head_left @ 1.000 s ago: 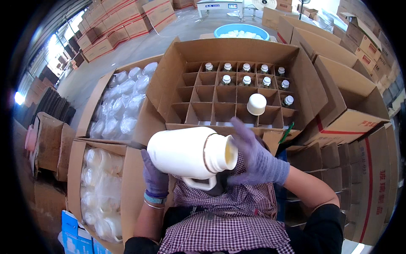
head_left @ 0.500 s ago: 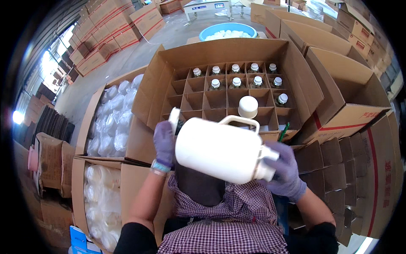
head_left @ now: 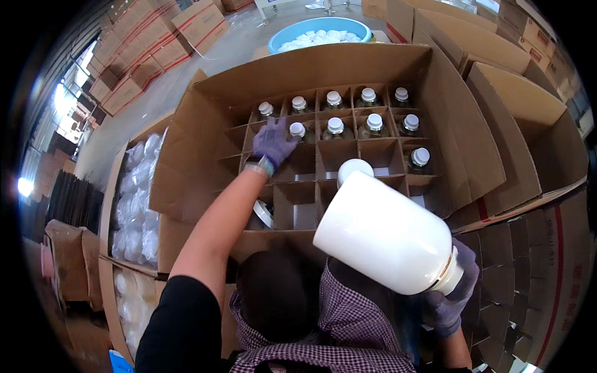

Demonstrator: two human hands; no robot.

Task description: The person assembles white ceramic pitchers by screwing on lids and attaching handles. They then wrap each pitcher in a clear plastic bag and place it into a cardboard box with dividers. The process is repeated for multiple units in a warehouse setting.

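Note:
My left hand, in a purple-grey glove, reaches into a divided carton. Its fingers are apart, beside a white-capped clear bottle in the second row. Whether the fingertips touch the bottle I cannot tell. On the right, my gloved right hand is closed round the neck of a large white plastic jug, held tilted above the carton's near edge. The jug's handle does not show now. Behind it, a big white cap stands in the carton, partly covered. A white lid-like piece leans in a near-left cell.
More clear bottles with white caps fill the far rows. Cartons of plastic-wrapped goods lie at the left. Open cartons and cardboard dividers crowd the right. A blue tub of white pieces stands beyond.
My left hand has moved from beside the jug, near a white piece, forward into the carton. The jug has shifted right and toward me, its neck end dipping lower.

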